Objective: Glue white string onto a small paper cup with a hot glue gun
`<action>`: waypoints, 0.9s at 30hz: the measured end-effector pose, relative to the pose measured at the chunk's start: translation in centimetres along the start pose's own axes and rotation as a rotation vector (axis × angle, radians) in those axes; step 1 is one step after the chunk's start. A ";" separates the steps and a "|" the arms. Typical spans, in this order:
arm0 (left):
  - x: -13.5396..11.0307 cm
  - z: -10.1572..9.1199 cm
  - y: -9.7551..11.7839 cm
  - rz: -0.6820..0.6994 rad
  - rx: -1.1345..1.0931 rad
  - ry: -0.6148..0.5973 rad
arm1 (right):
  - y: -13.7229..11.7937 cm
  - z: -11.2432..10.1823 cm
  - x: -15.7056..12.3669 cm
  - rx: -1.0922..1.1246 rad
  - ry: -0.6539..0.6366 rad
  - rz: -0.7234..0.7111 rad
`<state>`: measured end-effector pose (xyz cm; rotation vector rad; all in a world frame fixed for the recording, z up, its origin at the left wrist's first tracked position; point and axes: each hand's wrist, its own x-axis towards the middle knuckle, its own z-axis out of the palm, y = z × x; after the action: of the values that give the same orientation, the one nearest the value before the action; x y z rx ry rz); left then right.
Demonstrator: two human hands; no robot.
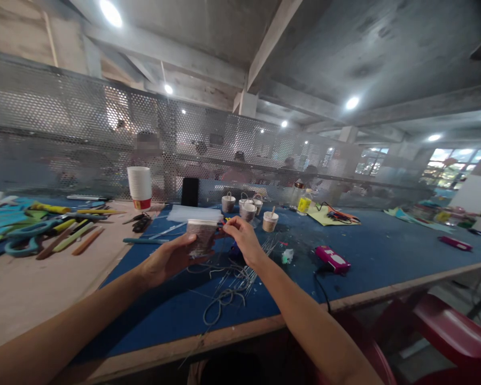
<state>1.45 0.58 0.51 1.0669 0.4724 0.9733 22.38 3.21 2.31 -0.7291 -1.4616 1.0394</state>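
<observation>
My left hand (pixel 172 255) is closed around a small cup (pixel 202 237) with a pale rim and grey-brown sides that look wrapped in cord. The cup is held up above the blue table mat (pixel 144 305). My right hand (pixel 242 238) is at the cup's right side, thumb and fingers pinched near the rim; what they hold, if anything, is too small to make out. Below the hands lie loose grey cord (pixel 220 306) and a bundle of thin, shiny wire-like strands (pixel 250 275). A dark blue object, partly hidden, sits behind my right wrist.
Several small cups with loop handles (pixel 247 211) stand behind my hands, beside a cup holding a stick (pixel 270 221). Left are stacked paper cups (pixel 139 184), scissors (pixel 28 235) and tools. Right are a yellow-labelled bottle (pixel 304 203) and a magenta device (pixel 332 259) with a cord.
</observation>
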 end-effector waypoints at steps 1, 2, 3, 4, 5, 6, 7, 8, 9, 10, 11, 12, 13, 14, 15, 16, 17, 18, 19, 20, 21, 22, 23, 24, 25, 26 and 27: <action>0.0 0.0 0.0 0.000 -0.004 -0.004 | 0.0 0.0 0.0 0.007 -0.004 0.005; 0.0 0.0 0.0 0.001 -0.005 -0.005 | 0.1 0.0 0.0 0.009 -0.007 0.011; -0.1 0.1 0.0 0.003 -0.004 -0.005 | 0.2 -0.1 0.1 0.004 -0.008 0.018; -0.1 0.1 0.1 0.001 0.000 -0.004 | 0.3 -0.1 0.1 -0.006 -0.006 0.022; -0.2 0.2 0.1 -0.003 0.003 -0.004 | 0.4 -0.1 0.2 -0.021 -0.001 0.023; -0.2 0.3 0.2 -0.008 0.005 -0.002 | 0.4 -0.1 0.2 -0.032 0.004 0.021; -0.3 0.3 0.2 -0.012 0.007 0.000 | 0.4 -0.1 0.2 -0.037 0.007 0.018; -0.3 0.3 0.2 -0.018 0.010 0.000 | 0.4 -0.1 0.2 -0.038 0.010 0.015; -0.3 0.3 0.2 -0.020 0.014 0.000 | 0.4 -0.1 0.2 -0.039 0.012 0.012; -0.3 0.3 0.2 -0.021 0.019 0.000 | 0.3 0.0 0.2 -0.039 0.014 0.011; -0.2 0.3 0.2 -0.020 0.025 0.001 | 0.2 0.0 0.2 -0.036 0.015 0.012; -0.2 0.2 0.1 -0.020 0.032 0.004 | 0.1 0.1 0.1 -0.033 0.015 0.014; -0.2 0.2 0.1 -0.019 0.038 0.006 | 0.0 0.1 0.1 -0.030 0.014 0.015; -0.2 0.2 0.1 -0.018 0.042 0.009 | -0.2 0.2 0.0 -0.025 0.014 0.017; -0.1 0.2 0.1 -0.019 0.043 0.010 | -0.3 0.2 0.0 -0.023 0.013 0.017; -0.1 0.2 0.1 -0.022 0.042 0.011 | -0.4 0.2 0.0 -0.023 0.014 0.017; -0.1 0.2 0.1 -0.025 0.040 0.014 | -0.4 0.3 0.0 -0.025 0.015 0.015; -0.2 0.3 0.1 -0.028 0.036 0.017 | -0.4 0.3 0.0 -0.024 0.016 0.015; -0.2 0.3 0.1 -0.032 0.032 0.018 | -0.4 0.3 0.0 -0.017 0.014 0.016; -0.2 0.4 0.2 -0.036 0.028 0.020 | -0.3 0.2 0.0 -0.004 0.008 0.019; -0.3 0.4 0.2 -0.038 0.023 0.020 | -0.1 0.2 0.1 0.011 0.002 0.022; -0.3 0.5 0.2 -0.041 0.017 0.019 | 0.0 0.2 0.1 0.027 -0.006 0.025; -0.3 0.6 0.3 -0.045 0.012 0.018 | 0.2 0.2 0.2 0.041 -0.014 0.025; -0.3 0.6 0.3 -0.047 0.010 0.018 | 0.3 0.2 0.2 0.051 -0.019 0.022; -0.3 0.6 0.3 -0.047 0.009 0.017 | 0.4 0.2 0.2 0.059 -0.022 0.016; -0.2 0.5 0.2 -0.043 0.009 0.016 | 0.5 0.1 0.2 0.071 -0.024 0.010; -0.2 0.4 0.2 -0.039 0.010 0.012 | 0.5 0.1 0.2 0.086 -0.028 0.005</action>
<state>1.59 0.23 0.86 1.0577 0.5064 0.9447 22.16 3.58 1.98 -0.6598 -1.4302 1.1132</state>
